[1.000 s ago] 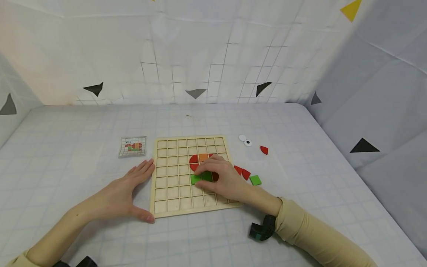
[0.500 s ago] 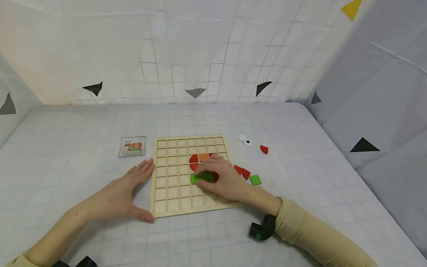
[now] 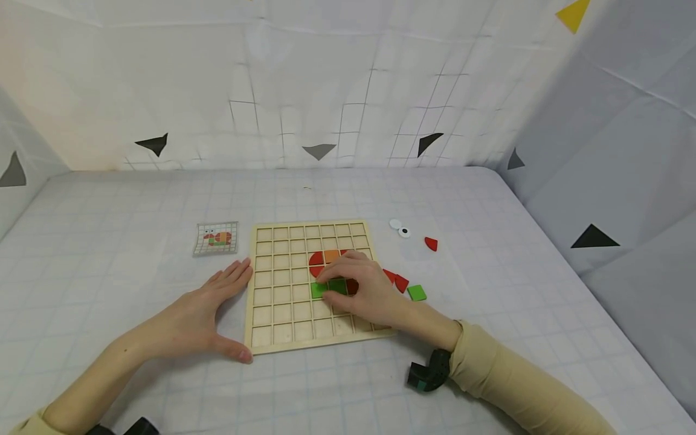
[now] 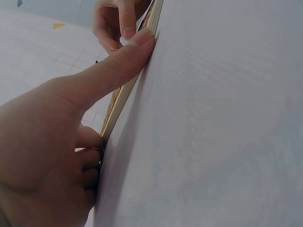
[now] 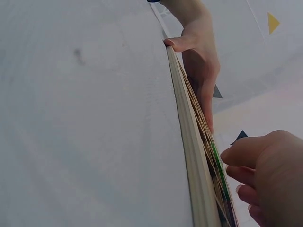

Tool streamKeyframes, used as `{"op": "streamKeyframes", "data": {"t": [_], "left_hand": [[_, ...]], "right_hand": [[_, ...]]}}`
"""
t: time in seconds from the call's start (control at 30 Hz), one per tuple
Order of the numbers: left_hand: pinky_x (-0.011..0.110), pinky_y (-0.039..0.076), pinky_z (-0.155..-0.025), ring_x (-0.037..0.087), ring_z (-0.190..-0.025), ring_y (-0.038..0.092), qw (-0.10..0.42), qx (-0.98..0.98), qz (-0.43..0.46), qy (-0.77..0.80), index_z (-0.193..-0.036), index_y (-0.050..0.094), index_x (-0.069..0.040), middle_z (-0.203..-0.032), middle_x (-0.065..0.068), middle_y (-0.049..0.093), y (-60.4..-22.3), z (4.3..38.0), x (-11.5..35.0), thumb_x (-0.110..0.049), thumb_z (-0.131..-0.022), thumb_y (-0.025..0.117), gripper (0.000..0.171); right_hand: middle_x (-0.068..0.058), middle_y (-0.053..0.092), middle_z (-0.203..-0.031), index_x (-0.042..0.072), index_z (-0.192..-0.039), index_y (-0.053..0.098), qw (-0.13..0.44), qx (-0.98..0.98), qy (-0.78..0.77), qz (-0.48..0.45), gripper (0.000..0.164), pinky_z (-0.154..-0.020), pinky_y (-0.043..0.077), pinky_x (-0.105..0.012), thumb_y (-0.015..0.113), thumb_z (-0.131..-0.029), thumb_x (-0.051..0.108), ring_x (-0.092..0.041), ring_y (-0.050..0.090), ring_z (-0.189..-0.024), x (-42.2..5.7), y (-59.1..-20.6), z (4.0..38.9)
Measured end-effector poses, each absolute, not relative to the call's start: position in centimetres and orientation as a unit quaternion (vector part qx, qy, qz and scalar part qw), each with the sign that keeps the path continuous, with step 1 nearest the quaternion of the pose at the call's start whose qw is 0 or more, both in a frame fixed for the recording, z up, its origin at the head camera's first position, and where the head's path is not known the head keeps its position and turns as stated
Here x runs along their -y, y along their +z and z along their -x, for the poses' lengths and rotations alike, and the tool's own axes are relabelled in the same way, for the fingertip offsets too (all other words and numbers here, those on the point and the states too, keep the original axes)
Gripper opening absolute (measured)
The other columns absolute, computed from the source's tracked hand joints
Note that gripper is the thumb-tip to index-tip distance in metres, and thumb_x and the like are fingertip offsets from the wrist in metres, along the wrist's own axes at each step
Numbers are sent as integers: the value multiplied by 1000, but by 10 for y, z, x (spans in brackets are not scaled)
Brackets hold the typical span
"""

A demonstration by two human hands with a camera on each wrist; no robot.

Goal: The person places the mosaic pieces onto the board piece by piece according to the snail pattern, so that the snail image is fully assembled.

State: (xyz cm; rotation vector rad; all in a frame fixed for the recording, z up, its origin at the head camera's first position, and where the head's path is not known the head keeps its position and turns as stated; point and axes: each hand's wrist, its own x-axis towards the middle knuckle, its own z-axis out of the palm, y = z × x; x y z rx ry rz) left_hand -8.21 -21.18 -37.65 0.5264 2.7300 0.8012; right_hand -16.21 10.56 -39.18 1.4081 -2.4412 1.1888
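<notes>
A square wooden grid board [image 3: 274, 313] lies on the table. My left hand [image 3: 198, 317] rests along its left side, thumb and fingers spread, with the fingertips and thumb at the frame. Over the board's right half is my right hand [image 3: 370, 289], its thumb and fingers bent and apart. Green square tiles [image 3: 318, 290] sit in the grid and show between its thumb and fingertips. Just above the fingertips lie red curved tiles [image 3: 316, 258] and an orange square tile [image 3: 331, 256]. In the right wrist view, the thumb is close over a green tile's edge. The right hand covers part of the pattern.
Right of the board lie red tiles [image 3: 401, 283], a green square tile [image 3: 417, 293], another red tile [image 3: 431, 243] and two white discs, one with a black dot [image 3: 404, 232]. A small picture card [image 3: 216, 238] lies beyond the left hand. A white wall stands behind the table.
The right hand's thumb has shifted very slightly to the right over the green tiles. The left hand and the board stay put.
</notes>
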Motion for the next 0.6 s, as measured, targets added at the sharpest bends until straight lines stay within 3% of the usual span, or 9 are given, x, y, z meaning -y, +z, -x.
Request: {"op": "streamKeyframes", "data": {"t": [0.2,0.4,0.6], "left_hand": [[58,18,-122,30,-155,10,120,-934,-185,281,-160,21,-9,-169,0,8,-374,80,212,-79,-55,78,139],[60,18,-121,31,-155,10,118,-935,-184,280,-159,22,-8,-169,1,9,-376,81,213,-79,-54,79,139],[59,17,-122,31,-155,9,126,-937,-175,275,-159,22,-8,-169,0,8,-375,82,211,-76,-53,82,140]], "right_hand": [[2,74,-99,10,-105,75,45,786,401,-469,21,-69,50,-29,79,-84,8,-17,54,-93,-109,-385,166],[1,75,-99,10,-103,75,57,802,394,-446,21,-79,51,-35,79,-83,5,-19,57,-95,-131,-377,175],[3,74,-105,10,-106,75,82,832,391,-384,24,-91,50,-34,81,-83,7,-16,57,-101,-175,-373,187]]}}
